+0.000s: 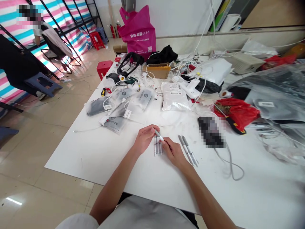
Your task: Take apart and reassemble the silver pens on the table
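While a pen (157,133) is gripped by the left hand (143,139) and right hand (173,152), two grey-topped pens (186,149) are laid apart, apparently finished; clear pens (157,148) are seemingly left.

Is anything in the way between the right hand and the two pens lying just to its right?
Nothing visible: only white tabletop shows between the right hand and the two pens. That hand is occupied, though, holding another pen together with the left hand.

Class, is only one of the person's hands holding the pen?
No, the left hand and the right hand both hold the pen.
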A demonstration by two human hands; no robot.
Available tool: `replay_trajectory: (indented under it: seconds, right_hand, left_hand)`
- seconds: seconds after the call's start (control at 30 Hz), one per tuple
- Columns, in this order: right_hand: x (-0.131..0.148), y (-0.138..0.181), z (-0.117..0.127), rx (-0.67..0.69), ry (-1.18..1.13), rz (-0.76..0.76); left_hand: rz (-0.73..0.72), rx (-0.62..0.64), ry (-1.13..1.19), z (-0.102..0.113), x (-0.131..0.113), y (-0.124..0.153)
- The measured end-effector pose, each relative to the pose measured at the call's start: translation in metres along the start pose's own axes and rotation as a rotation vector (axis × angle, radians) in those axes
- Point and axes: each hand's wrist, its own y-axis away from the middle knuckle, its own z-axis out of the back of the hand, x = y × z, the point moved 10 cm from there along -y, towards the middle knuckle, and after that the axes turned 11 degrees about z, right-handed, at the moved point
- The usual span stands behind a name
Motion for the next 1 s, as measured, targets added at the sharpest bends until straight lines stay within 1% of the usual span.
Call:
replay_trajectory:
  seconds: [0.1, 0.2, 0.27, 0.33, 0.37, 0.47, 0.53, 0.57, 0.67, 0.77, 0.87, 1.0]
  right_hand:
    - [0.003, -0.001, -0.003, 0.005, -0.162, -0.035]
    - [0.006, 0.000, -0.013, 0.024, -0.367, -0.072]
    - [0.010, 0.001, -0.015, -0.002, -0.393, -0.051]
    - [0.018, 0.002, -0.012, -0.044, -0.292, 0.038]
    - [0.025, 0.003, -0.011, -0.049, -0.206, 0.109]
    - [0.054, 0.006, -0.014, 0.001, 0.051, 0.397]
    - [0.069, 0.010, -0.017, 0.031, 0.123, 0.547]
    - [0.074, 0.011, -0.018, 0.039, 0.127, 0.592]
    - [0.079, 0.012, -0.021, 0.070, 0.131, 0.640]
    - [0.082, 0.012, -0.024, 0.075, 0.198, 0.685]
    - [0.086, 0.013, -0.028, 0.074, 0.283, 0.729]
    - [0.086, 0.013, -0.030, 0.076, 0.319, 0.733]
  left_hand:
    - [-0.034, 0.018, -0.018, -0.001, -0.006, 0.002]
    - [-0.035, 0.028, 0.004, 0.000, -0.005, 0.001]
    - [-0.010, 0.021, 0.059, 0.002, 0.000, 0.000]
    - [0.018, -0.011, 0.128, 0.005, 0.004, -0.001]
    - [0.030, -0.032, 0.162, 0.006, 0.005, -0.001]
    - [0.076, -0.080, 0.248, 0.008, 0.008, -0.001]
    - [0.107, -0.090, 0.289, 0.008, 0.009, 0.000]
    - [0.118, -0.091, 0.297, 0.008, 0.009, 0.001]
    - [0.150, -0.098, 0.280, 0.009, 0.013, 0.002]
    - [0.175, -0.099, 0.269, 0.011, 0.018, 0.001]
    - [0.158, -0.067, 0.255, 0.008, 0.017, 0.001]
    - [0.155, -0.035, 0.219, 0.005, 0.017, 0.001]
